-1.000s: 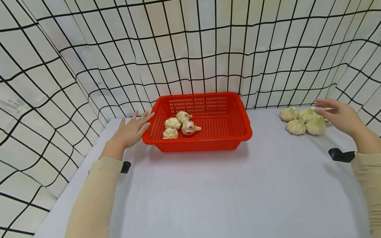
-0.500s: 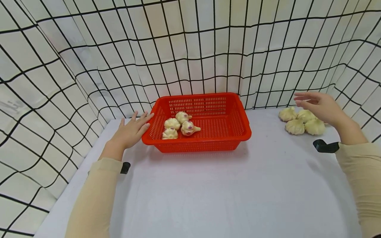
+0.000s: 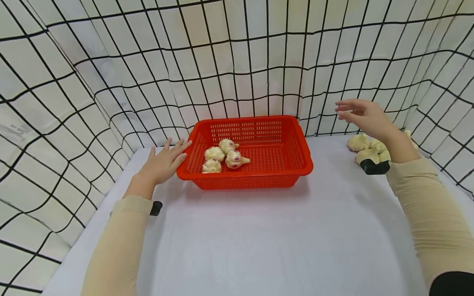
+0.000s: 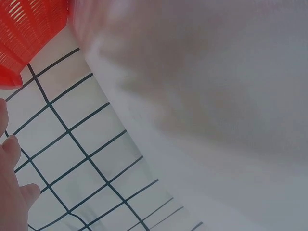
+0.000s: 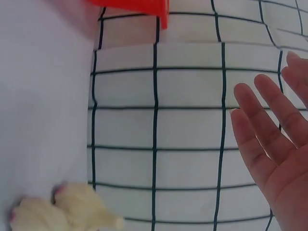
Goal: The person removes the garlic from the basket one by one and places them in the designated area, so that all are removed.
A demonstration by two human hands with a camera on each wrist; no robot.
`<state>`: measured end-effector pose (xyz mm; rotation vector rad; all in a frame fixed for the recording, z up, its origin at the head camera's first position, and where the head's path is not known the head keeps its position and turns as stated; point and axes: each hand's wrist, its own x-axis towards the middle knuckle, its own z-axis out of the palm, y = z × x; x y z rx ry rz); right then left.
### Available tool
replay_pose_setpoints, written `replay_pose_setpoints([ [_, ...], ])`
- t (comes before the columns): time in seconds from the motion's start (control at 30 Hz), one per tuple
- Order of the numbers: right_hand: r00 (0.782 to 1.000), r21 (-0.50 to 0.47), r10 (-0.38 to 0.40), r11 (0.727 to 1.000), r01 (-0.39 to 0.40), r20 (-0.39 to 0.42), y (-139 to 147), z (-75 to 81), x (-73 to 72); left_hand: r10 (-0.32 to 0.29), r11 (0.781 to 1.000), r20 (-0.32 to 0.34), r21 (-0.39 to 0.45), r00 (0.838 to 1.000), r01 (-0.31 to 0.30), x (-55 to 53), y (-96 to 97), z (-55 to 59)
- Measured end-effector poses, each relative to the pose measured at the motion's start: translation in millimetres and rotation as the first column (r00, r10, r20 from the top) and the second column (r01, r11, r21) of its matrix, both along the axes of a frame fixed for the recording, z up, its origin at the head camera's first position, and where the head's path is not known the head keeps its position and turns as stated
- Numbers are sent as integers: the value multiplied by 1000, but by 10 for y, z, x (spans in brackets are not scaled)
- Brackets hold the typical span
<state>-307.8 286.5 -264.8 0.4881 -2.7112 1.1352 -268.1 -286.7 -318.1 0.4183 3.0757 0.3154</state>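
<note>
A red perforated plastic basket stands at the back of the white table, with several garlic bulbs grouped in its left half. My left hand lies with fingers spread, its fingertips right at the basket's left rim. To the right, my right hand is raised in the air with relaxed fingers; in the right wrist view its palm holds nothing. Below and behind that hand, a cluster of garlic bulbs rests on the table, partly covered by the right wrist and its black camera mount.
Black netting over white walls closes off the back and both sides. The white tabletop spreads out in front of the basket. In the right wrist view, two pale garlic bulbs appear at the lower left.
My right hand has moved left and upward from above the garlic cluster toward the basket, with nothing in it. The left hand and the basket have stayed in place.
</note>
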Motion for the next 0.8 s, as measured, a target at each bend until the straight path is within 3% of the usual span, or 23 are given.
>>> replay_pose_setpoints([
  [0.37,995,-146,96,984,-99,-30,-615,58,-214,-5,1000,6,8,1000,5,-2,-9,-3],
  [0.57,985,-175,166,970,-170,-35,-911,77,-350,-2,1000,8,-2,1000,2,-2,-11,-10],
  [0.8,980,-187,198,963,-194,0,-1158,107,-442,1,1000,7,-13,1000,-1,-10,-9,11],
])
